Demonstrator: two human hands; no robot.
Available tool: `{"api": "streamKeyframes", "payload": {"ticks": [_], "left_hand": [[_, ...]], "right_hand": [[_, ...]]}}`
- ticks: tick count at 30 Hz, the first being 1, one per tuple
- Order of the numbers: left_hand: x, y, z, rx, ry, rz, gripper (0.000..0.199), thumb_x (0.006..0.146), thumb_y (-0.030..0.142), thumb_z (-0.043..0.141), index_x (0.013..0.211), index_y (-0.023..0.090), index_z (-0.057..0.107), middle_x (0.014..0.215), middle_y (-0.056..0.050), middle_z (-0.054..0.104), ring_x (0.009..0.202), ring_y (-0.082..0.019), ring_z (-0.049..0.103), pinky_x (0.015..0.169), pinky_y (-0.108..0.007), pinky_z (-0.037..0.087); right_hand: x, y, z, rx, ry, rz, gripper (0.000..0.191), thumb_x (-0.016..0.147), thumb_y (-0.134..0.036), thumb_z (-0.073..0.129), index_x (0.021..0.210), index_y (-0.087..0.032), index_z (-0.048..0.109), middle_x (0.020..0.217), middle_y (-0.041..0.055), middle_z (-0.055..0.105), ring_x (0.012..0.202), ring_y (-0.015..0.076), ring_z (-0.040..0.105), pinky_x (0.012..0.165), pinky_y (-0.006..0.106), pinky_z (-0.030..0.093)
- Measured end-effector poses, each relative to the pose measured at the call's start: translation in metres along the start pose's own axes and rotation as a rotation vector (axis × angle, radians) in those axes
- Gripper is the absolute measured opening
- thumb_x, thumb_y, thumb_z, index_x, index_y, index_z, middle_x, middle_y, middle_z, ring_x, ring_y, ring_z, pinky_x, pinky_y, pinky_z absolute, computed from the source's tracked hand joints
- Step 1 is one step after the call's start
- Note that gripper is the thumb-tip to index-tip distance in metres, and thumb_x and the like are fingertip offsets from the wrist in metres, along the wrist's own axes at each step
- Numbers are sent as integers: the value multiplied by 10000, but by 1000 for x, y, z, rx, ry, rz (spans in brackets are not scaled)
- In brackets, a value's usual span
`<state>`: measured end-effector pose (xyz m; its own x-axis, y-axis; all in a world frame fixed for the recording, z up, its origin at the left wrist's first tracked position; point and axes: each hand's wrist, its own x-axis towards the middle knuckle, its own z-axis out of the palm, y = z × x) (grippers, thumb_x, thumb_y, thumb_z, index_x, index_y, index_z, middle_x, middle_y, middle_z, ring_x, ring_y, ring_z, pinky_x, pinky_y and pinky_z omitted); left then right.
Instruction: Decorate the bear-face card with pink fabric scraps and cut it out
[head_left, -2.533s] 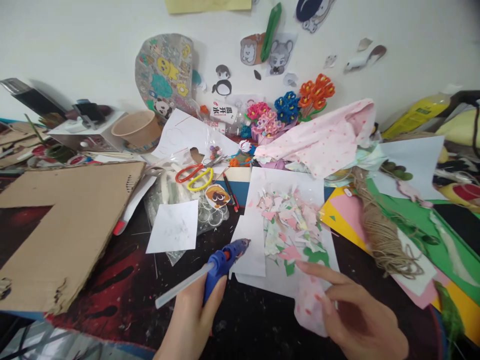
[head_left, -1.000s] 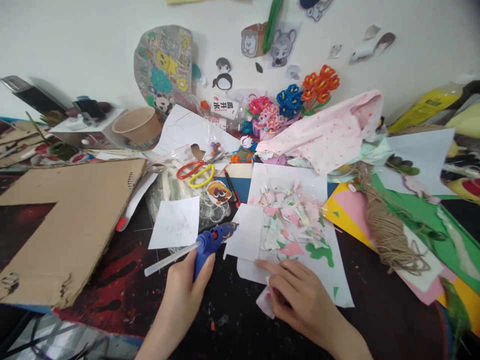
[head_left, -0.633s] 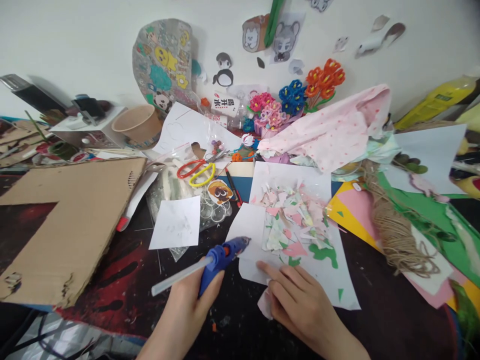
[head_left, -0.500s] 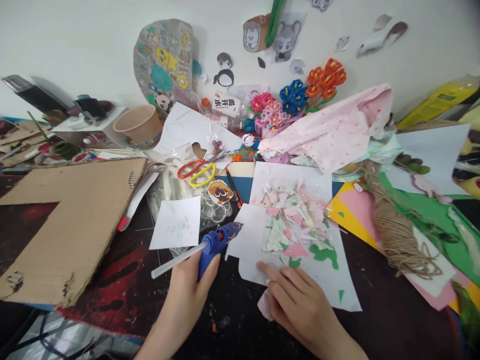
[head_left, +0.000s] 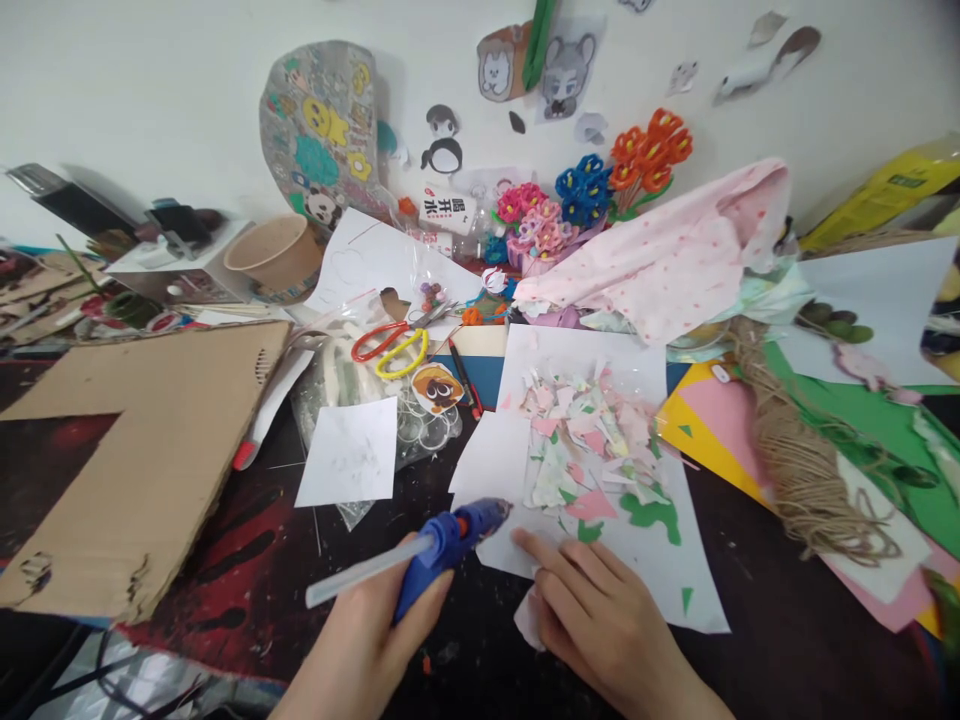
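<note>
From my end I see the left hand (head_left: 375, 612) wrapped round a blue glue gun (head_left: 448, 548), a translucent glue stick poking from its back and its nozzle just beside the other hand's index finger; I can make out no maker's name on the tool. The right hand (head_left: 600, 622) is narrow, curled onto a pale pink piece (head_left: 529, 618) that peeks out below the fingers, while the index finger points forward over a white sheet (head_left: 694, 590); I cannot tell whether its tip touches. On that sheet, beyond the fingers, I have a heap of pink, green and pale scraps (head_left: 585, 445). To the left lie a cut cardboard panel (head_left: 169, 430) and a small white square (head_left: 348, 450) with grey smudges I cannot read as writing; to the right, a hank of twine (head_left: 791, 455). Further off I find scissors (head_left: 390, 350) with one red and one yellow handle, then a dotted pink cloth (head_left: 652, 265). Near the wall, a bottle label (head_left: 445, 208) bears large characters that look like 喝开水. The lettering on the yellow pack (head_left: 885, 195) at far right is too small for me to read.
</note>
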<state>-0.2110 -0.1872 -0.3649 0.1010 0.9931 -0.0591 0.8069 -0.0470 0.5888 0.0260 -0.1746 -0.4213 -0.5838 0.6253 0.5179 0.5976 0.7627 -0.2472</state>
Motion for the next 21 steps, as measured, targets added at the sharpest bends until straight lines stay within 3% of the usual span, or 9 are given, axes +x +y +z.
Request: {"api": "streamKeyframes", "payload": {"ticks": [5, 10, 14, 19, 21], "left_hand": [[6, -2, 3, 42, 129, -46, 326, 938, 380, 487, 757, 152, 635, 541, 18, 540, 497, -136, 500, 517, -218, 444], [8, 1, 3, -15, 2, -8, 316, 930, 381, 514, 731, 165, 629, 576, 15, 577, 520, -129, 521, 526, -202, 444], [11, 0, 4, 23, 91, -57, 336, 934, 387, 489, 715, 165, 613, 548, 14, 547, 505, -134, 488, 518, -217, 425], [12, -2, 7, -11, 0, -26, 371, 926, 424, 509, 656, 178, 572, 533, 18, 545, 492, -126, 470, 500, -211, 399], [14, -2, 8, -21, 42, -41, 374, 930, 409, 495, 642, 178, 556, 518, 24, 532, 481, -119, 458, 508, -210, 403]], "right_hand": [[-1, 0, 1, -14, 6, 2, 179, 893, -101, 492, 780, -149, 622, 1186, 90, 721, 771, 204, 608, 690, 367, 450], [-1, 0, 2, -15, 6, -2, 176, 891, -105, 498, 772, -145, 622, 1194, 92, 718, 759, 203, 602, 690, 371, 450], [-1, 1, 2, -20, 6, 3, 178, 886, -102, 498, 763, -150, 616, 1197, 93, 717, 742, 195, 590, 683, 366, 448], [0, 1, 2, -10, -5, 7, 191, 892, -115, 480, 764, -164, 613, 1181, 86, 723, 728, 190, 579, 663, 360, 444], [0, 1, 2, -3, -7, 9, 186, 892, -115, 480, 770, -159, 614, 1178, 92, 722, 735, 192, 581, 667, 362, 445]]}}
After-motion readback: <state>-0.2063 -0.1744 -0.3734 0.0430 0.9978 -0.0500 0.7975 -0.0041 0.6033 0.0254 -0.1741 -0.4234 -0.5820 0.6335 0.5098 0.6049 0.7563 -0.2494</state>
